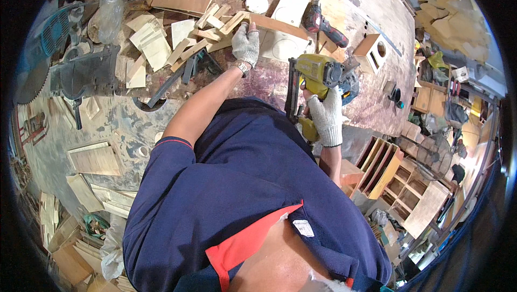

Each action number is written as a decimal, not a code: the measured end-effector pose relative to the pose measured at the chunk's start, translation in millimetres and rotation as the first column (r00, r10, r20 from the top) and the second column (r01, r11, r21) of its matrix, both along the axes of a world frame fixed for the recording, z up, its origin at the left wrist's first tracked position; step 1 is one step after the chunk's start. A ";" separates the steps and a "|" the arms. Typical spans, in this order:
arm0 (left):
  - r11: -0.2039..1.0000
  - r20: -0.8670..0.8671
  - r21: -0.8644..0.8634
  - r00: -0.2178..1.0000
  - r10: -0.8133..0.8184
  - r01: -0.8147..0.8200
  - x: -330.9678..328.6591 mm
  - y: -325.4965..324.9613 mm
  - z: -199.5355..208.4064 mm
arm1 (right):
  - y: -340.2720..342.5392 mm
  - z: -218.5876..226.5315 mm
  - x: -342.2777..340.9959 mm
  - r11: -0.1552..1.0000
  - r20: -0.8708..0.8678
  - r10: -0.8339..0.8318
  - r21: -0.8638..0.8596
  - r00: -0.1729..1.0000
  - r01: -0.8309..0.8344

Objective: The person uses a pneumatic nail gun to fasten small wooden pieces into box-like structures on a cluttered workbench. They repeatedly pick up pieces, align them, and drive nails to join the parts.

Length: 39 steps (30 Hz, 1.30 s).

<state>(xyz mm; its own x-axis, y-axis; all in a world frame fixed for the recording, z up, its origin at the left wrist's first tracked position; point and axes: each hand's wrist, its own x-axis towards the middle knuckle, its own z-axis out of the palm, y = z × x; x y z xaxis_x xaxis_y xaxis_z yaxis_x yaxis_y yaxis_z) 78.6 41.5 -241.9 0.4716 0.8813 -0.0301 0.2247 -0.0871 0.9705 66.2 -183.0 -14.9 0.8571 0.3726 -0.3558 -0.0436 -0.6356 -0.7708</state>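
My left hand (246, 45), in a pale knitted work glove with a wristwatch below it, pinches the left end of a brown wooden strip (280, 25) at the bench. Behind and in front of the strip lie pale wooden panels, the front one (284, 47) marked with a round outline. My right hand (327, 115), gloved too, is wrapped round the handle of a yellow-green nail gun (318, 70). The gun's black magazine (292, 90) stands on its left side, just in front of the panel. A gap shows between the gun and the strip.
A red and black cordless drill (325, 25) lies beyond the strip. To its right sits a small wooden box with a round hole (371, 53). Wood offcuts (151, 41) crowd the bench's left, near a saw (40, 60). Wooden racks (377, 165) stand at lower right.
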 end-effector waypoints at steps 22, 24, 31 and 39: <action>0.928 0.182 -0.062 0.919 -0.350 0.366 -38.3 1.7 -75.1 | 54.9 -10.3 31.9 0.984 -0.101 0.175 -0.011 0.979 -0.177; 0.896 0.159 -0.072 0.891 -0.424 0.439 -42.3 6.0 -74.4 | 61.8 -13.0 37.0 0.978 -0.107 0.208 0.011 0.972 -0.208; 0.871 0.327 0.028 0.819 -0.472 0.490 -53.8 14.6 -53.9 | 81.6 -8.3 36.0 0.964 -0.142 0.243 -0.080 0.960 -0.255; 0.839 0.342 0.121 0.771 -0.537 0.531 -63.8 18.2 -52.3 | 90.0 -7.6 27.6 0.962 -0.185 0.221 -0.118 0.957 -0.245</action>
<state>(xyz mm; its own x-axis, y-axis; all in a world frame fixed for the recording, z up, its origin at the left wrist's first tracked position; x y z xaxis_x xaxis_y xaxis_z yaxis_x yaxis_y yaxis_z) 14.8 59.7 -294.2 0.8423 0.4831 0.2393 -0.2139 -0.1080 0.9709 93.8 -92.9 -22.6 0.6752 0.4918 -0.5498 -0.0031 -0.7434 -0.6688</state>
